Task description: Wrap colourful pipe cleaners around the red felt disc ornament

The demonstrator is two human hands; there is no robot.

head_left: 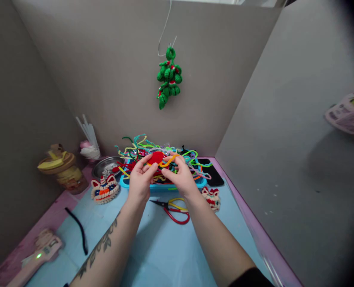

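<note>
My left hand (142, 174) pinches a flat red disc (158, 157) by its lower left edge. An orange chenille stem (171, 160) curves from the disc's lower edge to my right hand (181, 175), whose fingers are closed on it. Both hands hover over the front of a blue tray (165, 187) heaped with chenille stems (194, 154) in many colours. Scissors (173, 207) with one yellow and one red handle lie just below the hands, blades pointing left.
Cream lion-like figures (105, 190) (212, 198) flank the tray. A metal bowl (100, 167) holds small pale bits. A black phone (213, 175) lies right, a black stem (78, 227) and pink glue-gun-like device (40, 255) left. A green ornament (169, 79) hangs from a wire.
</note>
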